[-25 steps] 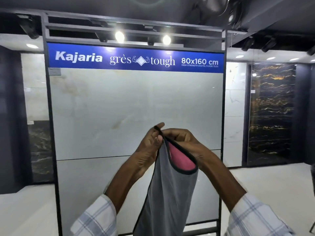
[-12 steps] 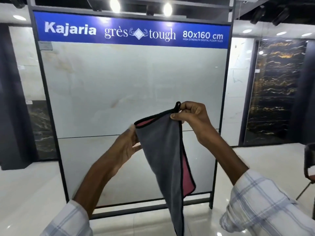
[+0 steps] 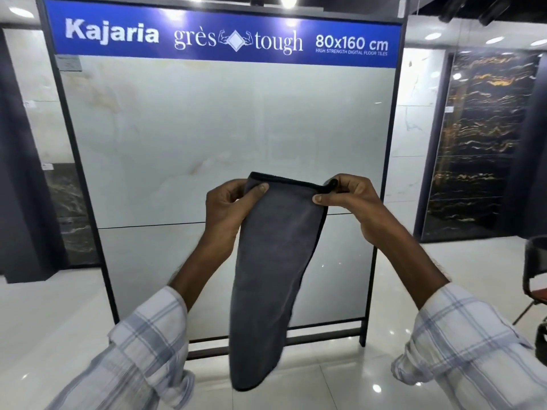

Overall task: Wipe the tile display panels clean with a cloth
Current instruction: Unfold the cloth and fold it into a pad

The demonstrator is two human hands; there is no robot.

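While the grey cloth (image 3: 272, 261) hangs in the air in front of the tile display panel (image 3: 207, 128), both hands hold it by its black-trimmed top edge. The left hand (image 3: 228, 208) has its grip closed on the cloth's upper left corner, with the thumb laid over the near face and the fingers curled behind. The right hand (image 3: 352, 202) has its grip pinched on the upper right corner between thumb and forefinger, just beside a small black loop (image 3: 331, 184) at that corner. Between the two grips the top edge runs nearly straight. The rest of the cloth droops in a narrowing fold, and its bottom end hangs lower in the view than the panel's bottom crossbar (image 3: 322, 335). Both forearms come out of pale checked sleeves (image 3: 142, 350).

The panel holds two pale, glossy, marble-look tiles, one above the other, and a thin horizontal seam (image 3: 148, 225) between them passes behind the cloth just below the hands. A black metal frame (image 3: 85, 187) surrounds the tiles. Across the panel's top runs a blue header (image 3: 225, 39) reading "Kajaria grès tough 80x160 cm". A small label (image 3: 69, 63) sits at the panel's upper left corner. To the right of the panel stands a dark wall display with gold veining (image 3: 479, 143). Under the panel lies a shiny white floor (image 3: 325, 380). Far to the panel's right, part of a dark chair (image 3: 535, 276) shows at the edge of the view.
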